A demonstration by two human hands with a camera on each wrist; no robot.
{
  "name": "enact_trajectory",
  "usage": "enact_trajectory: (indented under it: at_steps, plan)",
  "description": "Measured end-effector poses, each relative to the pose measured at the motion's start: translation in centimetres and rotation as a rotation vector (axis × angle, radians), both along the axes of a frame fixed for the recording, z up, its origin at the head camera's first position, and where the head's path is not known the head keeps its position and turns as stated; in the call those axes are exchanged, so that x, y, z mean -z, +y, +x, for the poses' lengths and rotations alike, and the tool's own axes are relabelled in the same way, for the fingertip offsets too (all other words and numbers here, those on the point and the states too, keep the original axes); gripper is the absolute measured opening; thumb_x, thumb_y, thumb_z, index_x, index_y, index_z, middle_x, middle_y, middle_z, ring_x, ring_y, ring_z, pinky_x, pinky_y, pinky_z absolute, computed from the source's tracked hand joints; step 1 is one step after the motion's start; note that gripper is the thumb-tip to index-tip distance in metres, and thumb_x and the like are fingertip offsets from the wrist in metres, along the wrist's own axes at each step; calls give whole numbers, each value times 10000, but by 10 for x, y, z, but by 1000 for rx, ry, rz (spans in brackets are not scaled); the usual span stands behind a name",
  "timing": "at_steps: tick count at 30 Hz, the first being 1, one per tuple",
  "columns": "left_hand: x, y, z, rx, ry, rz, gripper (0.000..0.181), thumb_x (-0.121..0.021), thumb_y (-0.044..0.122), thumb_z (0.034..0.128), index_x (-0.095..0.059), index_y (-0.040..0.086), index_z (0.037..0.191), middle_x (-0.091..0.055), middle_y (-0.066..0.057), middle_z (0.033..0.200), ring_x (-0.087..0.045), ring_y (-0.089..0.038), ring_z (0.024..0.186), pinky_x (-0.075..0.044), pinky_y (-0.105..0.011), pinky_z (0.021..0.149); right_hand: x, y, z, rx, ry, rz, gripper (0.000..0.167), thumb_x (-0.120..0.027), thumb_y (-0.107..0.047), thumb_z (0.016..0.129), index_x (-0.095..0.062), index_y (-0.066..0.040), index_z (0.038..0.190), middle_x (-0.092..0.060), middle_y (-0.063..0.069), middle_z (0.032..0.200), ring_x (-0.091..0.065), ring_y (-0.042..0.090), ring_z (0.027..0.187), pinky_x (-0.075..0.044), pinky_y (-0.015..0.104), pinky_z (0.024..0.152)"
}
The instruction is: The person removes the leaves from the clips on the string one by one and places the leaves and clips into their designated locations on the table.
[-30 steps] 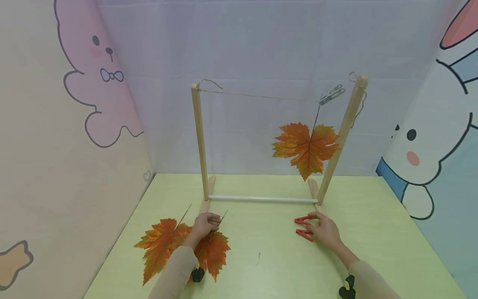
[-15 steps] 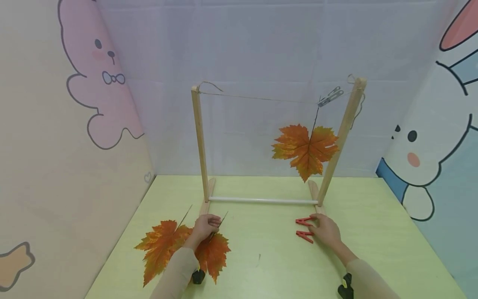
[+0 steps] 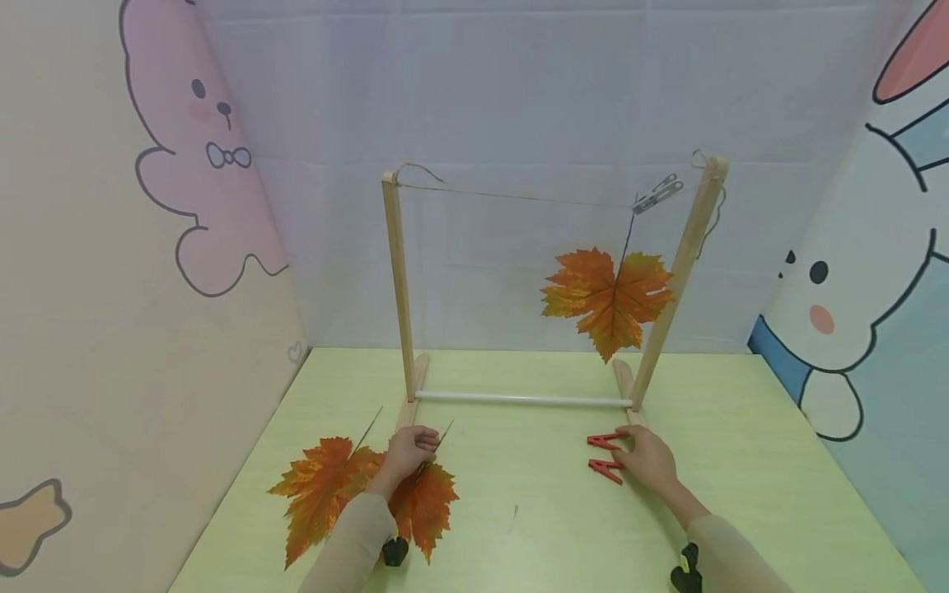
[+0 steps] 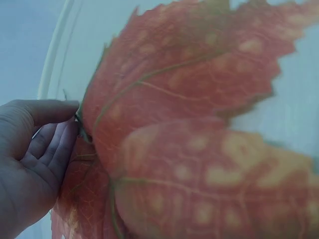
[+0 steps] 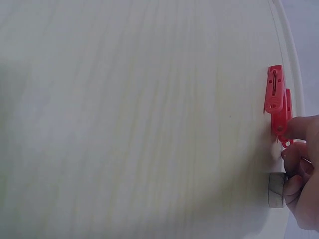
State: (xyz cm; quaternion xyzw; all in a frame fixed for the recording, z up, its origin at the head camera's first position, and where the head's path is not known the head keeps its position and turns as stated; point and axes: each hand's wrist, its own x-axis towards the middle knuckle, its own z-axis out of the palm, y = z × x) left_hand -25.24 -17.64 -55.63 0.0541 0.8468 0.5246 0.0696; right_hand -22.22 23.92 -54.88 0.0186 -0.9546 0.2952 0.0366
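My left hand [image 3: 412,450] pinches the stem of an orange-red artificial maple leaf [image 3: 424,502] at the table's left; in the left wrist view, thumb and fingertips meet at the stem beside the leaf [image 4: 164,99]. A second maple leaf [image 3: 319,486] lies to its left, partly overlapped by my arm and hand. On the right, the thumb and index finger of my right hand [image 3: 647,459] grip the handle end of the farther red clothespin [image 3: 602,440]. Another red clothespin [image 3: 606,470] lies just nearer, close to the thumb. The right wrist view shows the red clothespins [image 5: 274,89] overlapping.
A wooden frame [image 3: 399,288] with a white crossbar [image 3: 519,399] stands behind my hands. A string [image 3: 511,196] runs between its posts. From it a grey clothespin [image 3: 656,195] holds a hanging maple leaf [image 3: 610,296]. The pale yellow table [image 3: 534,478] meets walls behind and beside it.
The head view has shifted slightly, so the scene sits a little lower in it. Both hands, the leaves and the clothespins stay where they were.
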Motion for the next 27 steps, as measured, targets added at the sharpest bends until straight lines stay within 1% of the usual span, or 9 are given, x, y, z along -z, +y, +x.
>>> enact_trajectory:
  at_steps: [1,5,8,11,14,16,19,21,27]
  plan:
    - [-1,-1,0,-2,-5,9,290,-662,-115,701,-625,-112,989,-660,-187,898,-642,-251,790,-538,-323,670,0,0,0,-3,0,-3,367,-698,-130,739,-619,39,1056,-631,184,1019,-557,242,772,-438,357,600]
    - [-6,-5,-3,2,29,12,268,-649,-105,717,-629,-108,984,-660,-189,897,-643,-268,802,-537,-323,665,-1,1,0,-23,-4,-18,398,-697,-142,734,-607,49,1072,-624,194,1036,-577,330,894,-460,449,715]
    - [-12,-7,-8,10,72,-9,245,-632,-103,740,-631,-105,985,-659,-192,896,-641,-271,794,-538,-324,658,-3,3,0,-40,-12,-25,413,-692,-138,738,-594,59,1087,-606,214,1072,-548,385,996,-434,503,813]
    - [-22,-7,-14,19,87,-22,245,-627,-108,753,-625,-110,998,-650,-216,916,-633,-268,790,-538,-321,655,-7,6,-1,-64,-17,-26,421,-698,-148,737,-595,62,1087,-597,229,1087,-529,408,1032,-420,520,840]
    - [-35,-5,-19,27,101,-37,253,-632,-120,748,-622,-119,1001,-638,-251,938,-629,-265,786,-538,-309,656,-12,9,-1,-87,-12,-11,425,-715,-190,738,-609,57,1068,-616,218,1047,-552,395,991,-440,509,806]
    - [-46,-2,-22,26,106,-46,256,-636,-117,748,-626,-109,1003,-633,-258,956,-625,-260,793,-538,-306,664,-17,12,-3,-95,0,-2,424,-719,-211,741,-617,50,1059,-632,202,1016,-567,383,964,-453,501,778]
    - [-64,3,-28,21,116,-61,258,-642,-104,752,-642,-68,1008,-635,-244,977,-623,-254,815,-535,-310,685,-26,16,-6,-100,13,-3,422,-712,-215,754,-616,45,1073,-646,182,995,-571,384,962,-458,499,768]
    - [-74,7,-31,19,127,-74,257,-647,-80,760,-653,-28,1011,-647,-205,975,-623,-236,827,-532,-309,695,-33,18,-8,-110,26,-3,418,-708,-210,756,-615,54,1067,-647,185,991,-570,394,961,-460,500,759]
    - [-101,19,-37,82,217,-119,268,-668,-35,765,-651,-4,1031,-659,-159,969,-629,-237,843,-527,-324,714,-59,21,-11,-143,73,6,408,-717,-196,753,-618,52,1061,-647,174,967,-594,370,895,-484,452,681]
